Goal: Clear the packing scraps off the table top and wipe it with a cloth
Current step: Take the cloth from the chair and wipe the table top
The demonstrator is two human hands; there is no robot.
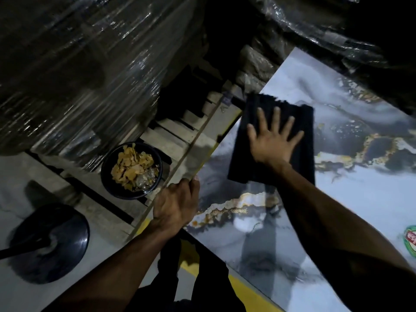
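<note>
A marble-patterned table top (351,194), white and grey with gold veins, fills the right half of the view. A dark folded cloth (299,122) lies flat on it near its left edge. My right hand (273,140) presses on the cloth with its fingers spread wide. My left hand (176,204) is curled over the table's left edge, gripping it. Left of the table, a black bin (105,174) on the floor holds brown paper scraps (130,167) and some clear plastic.
Large stacks wrapped in shiny plastic film (85,64) stand at the back left and top right. A wooden pallet (171,134) lies under them. A round black stand base (50,243) sits on the floor at the left. A green sticker (410,240) marks the table's right side.
</note>
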